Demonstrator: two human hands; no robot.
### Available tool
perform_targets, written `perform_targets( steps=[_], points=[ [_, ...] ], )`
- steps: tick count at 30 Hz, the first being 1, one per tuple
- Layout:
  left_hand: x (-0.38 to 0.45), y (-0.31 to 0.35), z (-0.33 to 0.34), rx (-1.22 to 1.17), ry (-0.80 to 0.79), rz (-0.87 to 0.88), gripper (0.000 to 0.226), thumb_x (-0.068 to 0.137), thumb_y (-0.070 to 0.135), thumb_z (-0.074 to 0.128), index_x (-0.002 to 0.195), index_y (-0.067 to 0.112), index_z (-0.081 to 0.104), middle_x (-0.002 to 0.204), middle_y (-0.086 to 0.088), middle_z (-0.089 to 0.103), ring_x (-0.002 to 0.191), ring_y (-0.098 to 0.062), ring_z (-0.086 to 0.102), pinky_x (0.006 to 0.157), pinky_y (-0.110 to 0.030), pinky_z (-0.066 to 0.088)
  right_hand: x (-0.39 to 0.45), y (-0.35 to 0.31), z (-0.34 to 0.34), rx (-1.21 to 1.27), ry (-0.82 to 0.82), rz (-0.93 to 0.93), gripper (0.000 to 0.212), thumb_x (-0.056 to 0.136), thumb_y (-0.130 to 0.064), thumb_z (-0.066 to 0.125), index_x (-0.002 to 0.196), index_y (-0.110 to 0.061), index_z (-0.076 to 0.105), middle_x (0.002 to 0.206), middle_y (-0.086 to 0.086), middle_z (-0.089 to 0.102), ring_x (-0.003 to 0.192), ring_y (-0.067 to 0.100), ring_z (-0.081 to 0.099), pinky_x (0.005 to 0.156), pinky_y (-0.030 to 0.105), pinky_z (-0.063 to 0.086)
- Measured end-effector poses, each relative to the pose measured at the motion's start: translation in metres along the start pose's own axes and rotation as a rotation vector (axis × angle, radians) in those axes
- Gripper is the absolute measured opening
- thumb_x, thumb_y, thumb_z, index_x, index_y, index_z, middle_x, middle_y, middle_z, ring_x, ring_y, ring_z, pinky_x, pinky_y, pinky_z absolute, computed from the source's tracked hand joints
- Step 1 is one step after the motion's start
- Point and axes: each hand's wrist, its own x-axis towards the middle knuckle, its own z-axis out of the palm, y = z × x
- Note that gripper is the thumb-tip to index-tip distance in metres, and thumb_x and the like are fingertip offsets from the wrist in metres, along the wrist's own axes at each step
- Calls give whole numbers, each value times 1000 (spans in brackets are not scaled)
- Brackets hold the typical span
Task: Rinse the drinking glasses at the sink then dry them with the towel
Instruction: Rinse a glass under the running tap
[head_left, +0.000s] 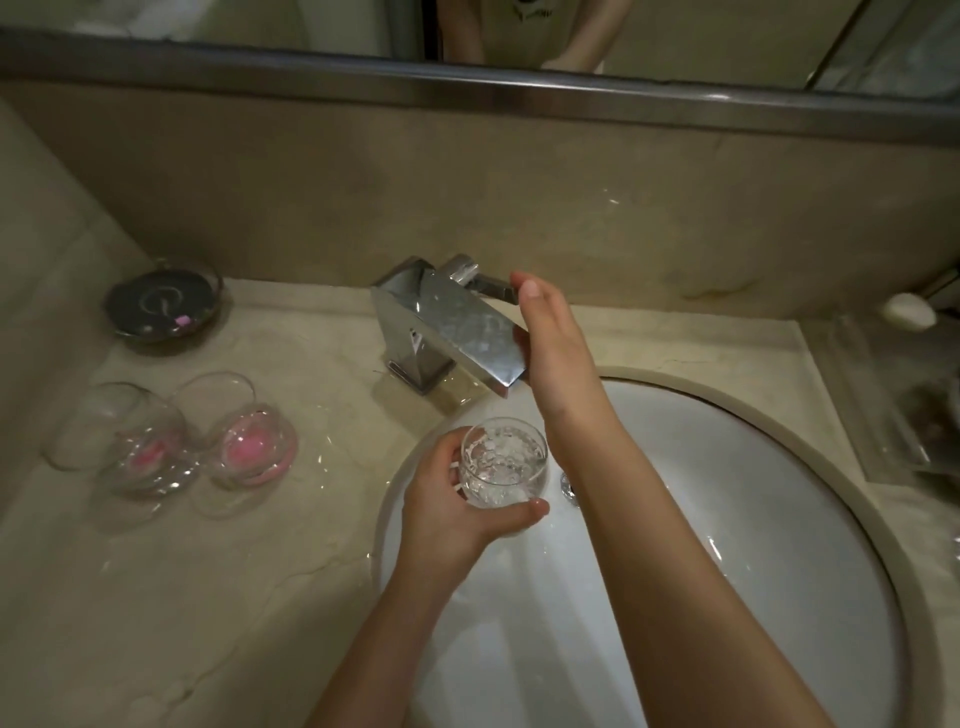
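- The left hand is wrapped around a small glass, holding it over the left side of the sink, right under the tap.
- The glass is full of bubbly water, so I think the rinsing of this one is going on now.
- The right hand has straight fingers lying against the side of the tap, up by the handle. It holds nothing.
- To do this well, keep the glass straight under the spout so water does not splash onto the worktop.
- Then tip the water out into the sink, maybe with a little swirl first.
- Wet glass is slippery, so the left hand should keep a firm hold.
- Two more glasses with pink bottoms sit near the left edge of the worktop. I can't tell if they are rinsed yet.
- I can't see a towel anywhere.
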Motion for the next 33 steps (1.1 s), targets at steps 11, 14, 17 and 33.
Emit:
perform_targets(
  steps=[11,14,17,33],
  points=[
    [-22,12,-10,-93,-68,-64,79,38,22,90,113,21,66,99,4,75,92,-12,71,83,-30,57,-65,31,-27,244,-5,143,27,95,-40,49,117,-37,62,113,-31,60,112,-7,52,89,24,44],
    [-29,16,-9,-163,-81,-115,84,36,21,91,115,18,62,99,-1,75,89,-15,73,78,-29,57,-93,55,-35,400,-58,237,38,84,-35,63,121,-24,62,114,-15,68,108,4,63,86,23,50],
    [-35,16,-8,-118,-90,-197,68,47,15,93,109,19,62,82,0,76,72,-11,72,65,-24,55,-110,65,-42,373,-99,318,47,77,-33,76,121,-24,61,122,-5,66,115,14,62,99,33,47],
    [-58,47,8,153,-541,-665,55,78,53,72,104,5,66,80,-13,73,69,-25,72,60,-35,59,-150,46,-82,112,-27,894,63,81,-59,64,116,-6,60,98,12,63,71,19,67,57,29,57]
  ],
)
